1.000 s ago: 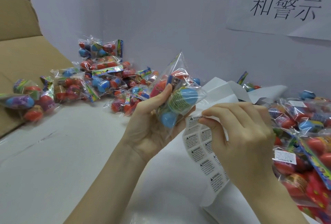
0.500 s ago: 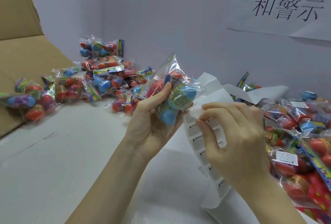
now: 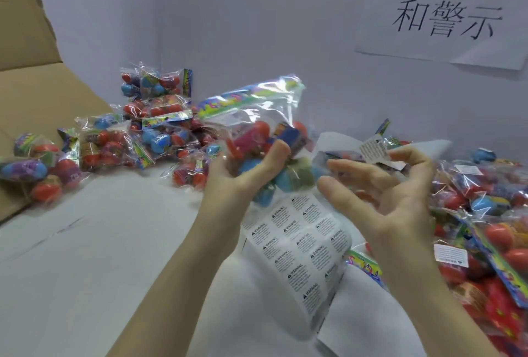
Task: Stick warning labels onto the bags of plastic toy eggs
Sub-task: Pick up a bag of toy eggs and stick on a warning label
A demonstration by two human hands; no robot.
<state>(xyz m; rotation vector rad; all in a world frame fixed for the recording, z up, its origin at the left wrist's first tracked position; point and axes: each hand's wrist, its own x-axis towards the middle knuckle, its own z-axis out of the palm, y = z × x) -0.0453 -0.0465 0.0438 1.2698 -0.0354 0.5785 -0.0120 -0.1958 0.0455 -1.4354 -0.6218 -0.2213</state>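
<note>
A person's two bare forearms reach in from the bottom edge over a white bench (image 3: 85, 242). The left hand (image 3: 243, 182) grips a clear plastic bag of toy eggs (image 3: 257, 133), thumb curled over its front; the bag stands upright above the middle of the bench, its colourful printed header strip at the top, and red, pink, blue and green eggs show through the film.

The right hand (image 3: 391, 199) is just beside the bag, palm turned toward it, fingers spread and loosely bent. A single white warning label (image 3: 373, 151) sticks up from its fingertips (how it is attached there cannot be told, as the hand is blurred).

Below and between the two hands, a sheet of warning labels (image 3: 303, 245) curls down toward the bench's near edge, each sticker printed with a small triangle and the word WARNING.

Along the bench's far left side lies a heap of egg bags (image 3: 154, 125) against the wall, some spilling toward a cardboard box flap (image 3: 34, 93) at the left edge. Along the right edge lies another pile of bags (image 3: 485, 228), several bearing white labels. A paper sign (image 3: 448, 13) with black Chinese characters hangs on the wall at the upper right.
</note>
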